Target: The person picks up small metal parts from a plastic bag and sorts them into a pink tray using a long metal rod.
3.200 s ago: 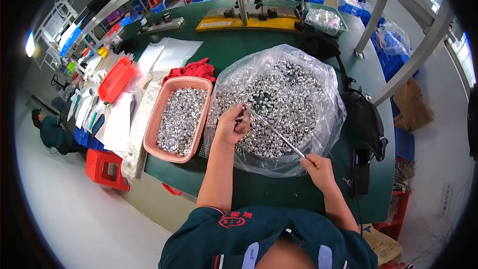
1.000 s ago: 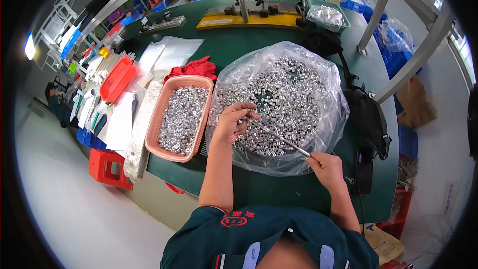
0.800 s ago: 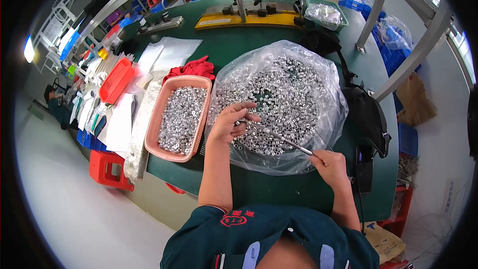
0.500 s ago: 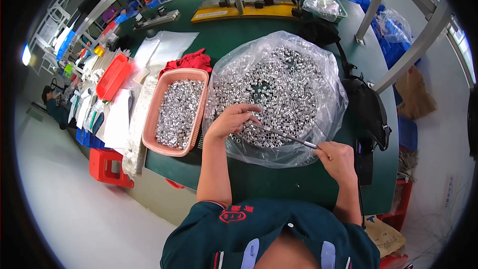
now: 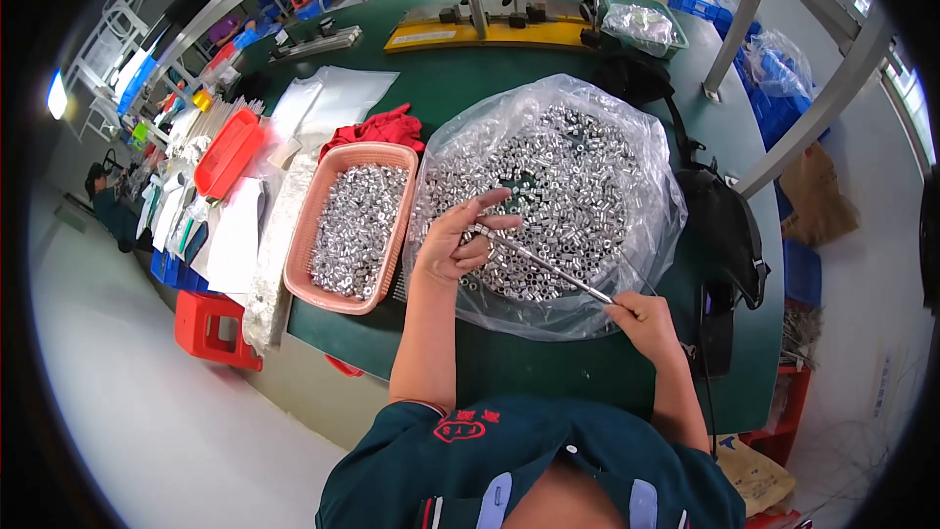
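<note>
In my right hand [image 5: 641, 323] is the near end of a thin metal rod [image 5: 558, 272], the fingers closed round it. The rod slants up and left toward my left hand [image 5: 460, 240]. A few small shiny metal sleeves [image 5: 478, 230] lie among my left hand's fingers, at the rod's far end; whether they are threaded on it I cannot tell. The left index and middle fingers are partly stretched out. Both hands are over a clear plastic bag [image 5: 641, 260], spread open and heaped with loose metal sleeves [image 5: 587, 176].
Left of the bag stands a pink plastic basket [image 5: 297, 260] filled with small metal pieces, a red cloth [image 5: 377, 127] behind it. A black bag [image 5: 720, 216] lies to the right. A yellow-based fixture [image 5: 490, 34] and a green tray [image 5: 676, 27] stand at the back.
My left hand has turned and spread its fingers, showing sleeves among them. My right hand has shifted slightly left and down, and the rod slopes more steeply.
</note>
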{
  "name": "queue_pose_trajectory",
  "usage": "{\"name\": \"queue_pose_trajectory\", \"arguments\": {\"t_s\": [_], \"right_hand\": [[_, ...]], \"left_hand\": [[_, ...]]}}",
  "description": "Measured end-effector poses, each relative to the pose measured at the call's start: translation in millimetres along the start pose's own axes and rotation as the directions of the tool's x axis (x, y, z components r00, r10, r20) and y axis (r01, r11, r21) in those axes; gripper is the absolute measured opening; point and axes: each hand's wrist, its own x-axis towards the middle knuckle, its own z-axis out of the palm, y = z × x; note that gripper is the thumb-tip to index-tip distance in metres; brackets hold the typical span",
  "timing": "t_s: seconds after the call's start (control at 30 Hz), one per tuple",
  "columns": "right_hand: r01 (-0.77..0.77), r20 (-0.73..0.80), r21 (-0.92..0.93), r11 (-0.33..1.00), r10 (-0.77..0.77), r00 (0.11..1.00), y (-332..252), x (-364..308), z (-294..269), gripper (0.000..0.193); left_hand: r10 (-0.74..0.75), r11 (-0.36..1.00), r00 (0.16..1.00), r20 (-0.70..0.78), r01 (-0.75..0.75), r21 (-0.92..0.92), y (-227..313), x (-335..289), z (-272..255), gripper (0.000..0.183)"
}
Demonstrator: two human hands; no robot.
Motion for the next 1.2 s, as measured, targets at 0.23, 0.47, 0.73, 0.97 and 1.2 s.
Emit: {"name": "queue_pose_trajectory", "arguments": {"t_s": [0.23, 0.47, 0.73, 0.97, 1.2], "right_hand": [[0.133, -0.077, -0.204, 0.97, -0.152, 0.985, -10.1, -0.2, -8.3, 0.013], [0.25, -0.11, -0.331, 0.91, -0.3, 0.948, -21.9, -1.5, -12.8, 0.011], [0.155, -0.109, -0.235, 0.96, -0.185, 0.977, -7.4, -2.8, 3.1, 0.013], [-0.032, 0.083, 0.011, 0.999, 0.031, 0.996, -2.4, 0.5, 19.2, 0.019], [-0.073, 0.087, 0.057, 0.996, 0.068, 0.994, 4.4, 1.8, 16.5, 0.02]], "left_hand": [[-0.039, 0.951, 0.976, -0.215, 0.102, 0.293, 4.8, -0.4, 15.1, 0.034], [-0.088, 0.92, 0.985, -0.15, 0.138, 0.367, 9.2, -1.6, 13.6, 0.032], [-0.047, 0.926, 0.976, -0.211, 0.122, 0.357, 0.3, 3.9, 14.3, 0.036], [-0.042, 0.993, 0.995, -0.087, 0.051, 0.105, -4.9, 7.9, 1.1, 0.055], [-0.032, 0.999, 0.975, -0.222, 0.037, 0.019, -1.9, 8.4, 1.4, 0.059]]}}
